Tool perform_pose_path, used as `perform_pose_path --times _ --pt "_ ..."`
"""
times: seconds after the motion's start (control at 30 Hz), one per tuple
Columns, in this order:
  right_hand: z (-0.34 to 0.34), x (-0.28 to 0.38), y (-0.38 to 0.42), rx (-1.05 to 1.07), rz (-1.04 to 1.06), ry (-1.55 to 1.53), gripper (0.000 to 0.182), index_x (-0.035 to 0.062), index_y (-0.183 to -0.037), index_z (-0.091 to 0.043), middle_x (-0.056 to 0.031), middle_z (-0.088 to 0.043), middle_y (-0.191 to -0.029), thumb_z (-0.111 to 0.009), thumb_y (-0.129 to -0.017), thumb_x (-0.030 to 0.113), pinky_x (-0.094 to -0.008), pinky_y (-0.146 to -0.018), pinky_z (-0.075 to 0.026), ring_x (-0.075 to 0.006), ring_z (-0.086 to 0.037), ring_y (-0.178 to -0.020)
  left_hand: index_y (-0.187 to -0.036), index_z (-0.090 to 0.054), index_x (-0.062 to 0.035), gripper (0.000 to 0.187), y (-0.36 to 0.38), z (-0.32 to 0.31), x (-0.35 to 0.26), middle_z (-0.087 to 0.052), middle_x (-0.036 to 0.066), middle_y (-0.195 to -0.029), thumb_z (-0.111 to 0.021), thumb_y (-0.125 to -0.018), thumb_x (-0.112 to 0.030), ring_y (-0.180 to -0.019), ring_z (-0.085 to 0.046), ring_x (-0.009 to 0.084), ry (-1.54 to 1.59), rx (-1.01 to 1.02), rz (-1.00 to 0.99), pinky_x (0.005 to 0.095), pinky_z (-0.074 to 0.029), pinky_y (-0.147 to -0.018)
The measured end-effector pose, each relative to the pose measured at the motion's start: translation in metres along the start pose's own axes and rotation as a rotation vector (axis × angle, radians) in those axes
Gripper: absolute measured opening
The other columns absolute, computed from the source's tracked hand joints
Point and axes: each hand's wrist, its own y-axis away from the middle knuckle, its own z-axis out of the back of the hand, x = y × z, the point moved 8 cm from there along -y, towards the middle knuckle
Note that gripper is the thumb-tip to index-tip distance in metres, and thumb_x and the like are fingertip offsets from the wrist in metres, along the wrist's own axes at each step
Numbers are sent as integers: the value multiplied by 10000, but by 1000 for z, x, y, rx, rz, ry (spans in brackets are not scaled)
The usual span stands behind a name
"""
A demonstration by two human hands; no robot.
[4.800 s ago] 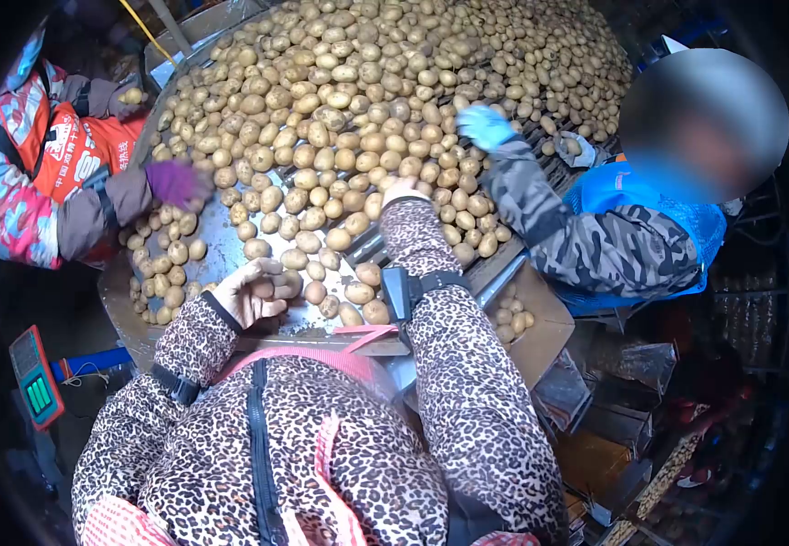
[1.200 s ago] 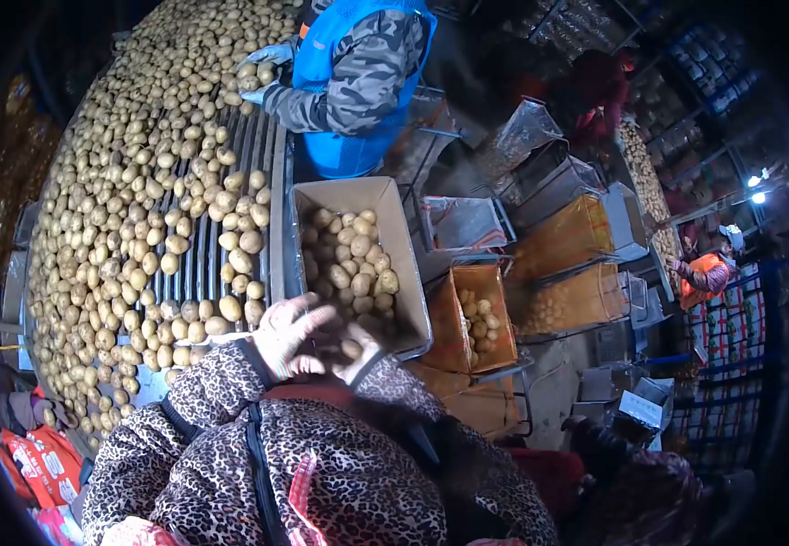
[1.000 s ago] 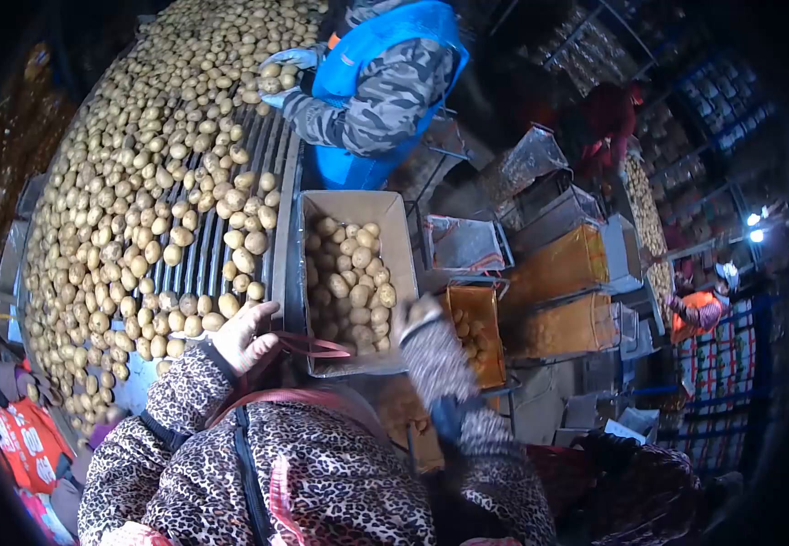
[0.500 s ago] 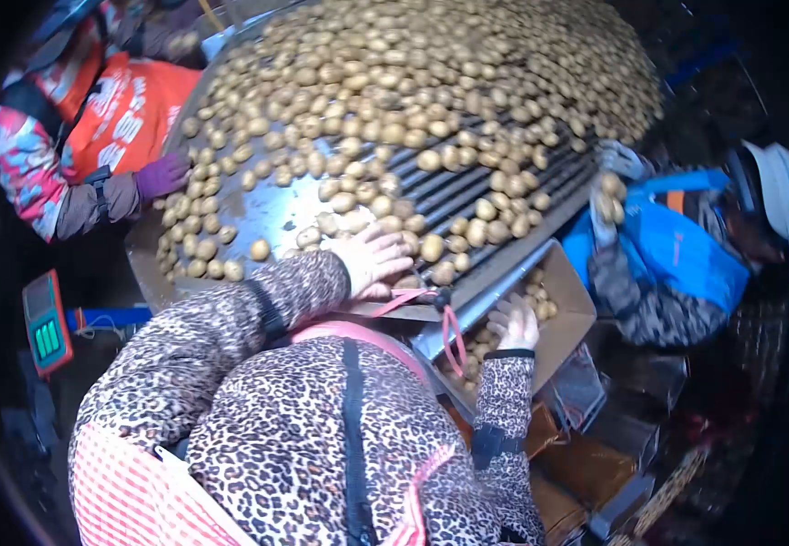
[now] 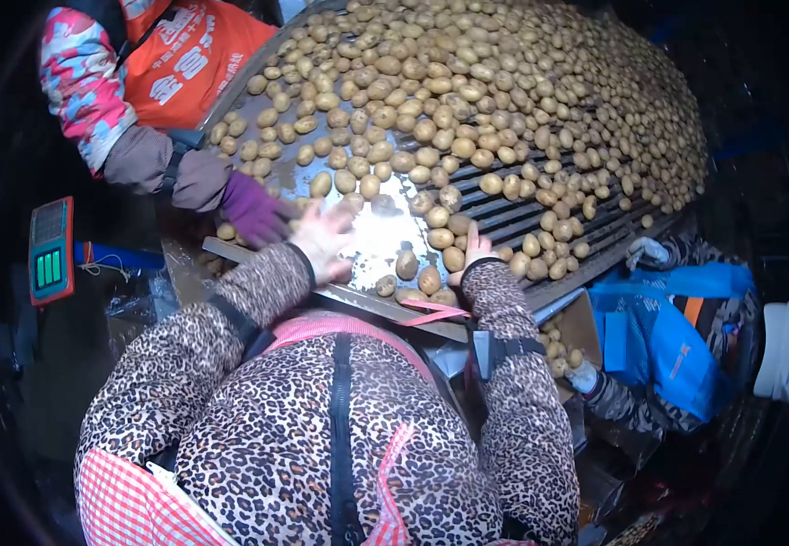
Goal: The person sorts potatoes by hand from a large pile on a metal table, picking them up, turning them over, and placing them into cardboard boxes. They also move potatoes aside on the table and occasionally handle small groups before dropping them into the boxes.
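Potatoes [image 5: 467, 100] cover a metal sorting table with a slatted roller section [image 5: 522, 214]. My left hand [image 5: 326, 238] lies spread and motion-blurred on the bare metal sheet [image 5: 378, 238] at the near edge and holds nothing. My right hand [image 5: 476, 247] reaches over the edge with its fingers apart. It is right beside a few loose potatoes [image 5: 454, 259] and grips none of them. Both arms wear leopard-print sleeves.
A co-worker in an orange vest [image 5: 185, 55] reaches in from the left with a purple-gloved hand [image 5: 253, 211] close to my left hand. Another person in a blue vest [image 5: 658, 337] bends at the right by a cardboard box [image 5: 566, 350] of potatoes. A scale display [image 5: 49, 250] sits at the left.
My right hand has come up out of the cardboard box onto the table edge. My left hand has slid left on the metal sheet. The view has swung left.
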Motion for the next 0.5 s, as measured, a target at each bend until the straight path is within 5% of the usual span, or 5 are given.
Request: perform_pose_path --times 0.1,0.2,0.3,0.37,0.5 --pt "-12 31 -12 -49 -5 -25 1370 176 -1539 133 -257 -421 -1279 -867 -610 305 -475 -980 -490 -423 -566 -1105 -1344 -521 -209 620 19 -7 -48 -488 155 -1393 -655 -784 -440 -1341 -403 365 161 -140 -403 645 -274 -1070" --pt "-82 76 -67 -6 25 -148 968 148 -1466 -203 -258 -397 -1361 -785 -714 329 -485 -1011 -466 -428 -522 -1192 -1259 -588 -185 551 21 -35 -29 -538 155 -1322 -663 -769 -427 -1300 -446 363 181 -108 -319 578 -320 -1076" --pt "-67 148 -19 145 -105 -1215 657 175 -1388 -423 -292 -427 -1391 -653 -806 378 -513 -1041 -432 -434 -490 -1255 -971 -657 -81 369 14 -20 11 -596 161 -1183 -671 -711 -343 -1231 -499 368 161 -117 -135 532 -362 -1058" --pt "5 199 49 -237 752 -18 608 210 -1379 -453 -281 -514 -1330 -606 -816 383 -501 -1026 -442 -422 -535 -1209 -922 -646 -61 341 28 -6 43 -608 161 -1135 -670 -696 -314 -1193 -516 353 36 -191 31 532 -364 -1042" --pt "61 160 -17 -48 386 -278 391 199 -1214 -652 -178 -538 -1316 -616 -832 276 -441 -979 -485 -364 -580 -1139 -1006 -634 -70 317 50 16 60 -593 158 -1156 -659 -741 -243 -1189 -507 358 63 -246 117 531 -336 -1064"
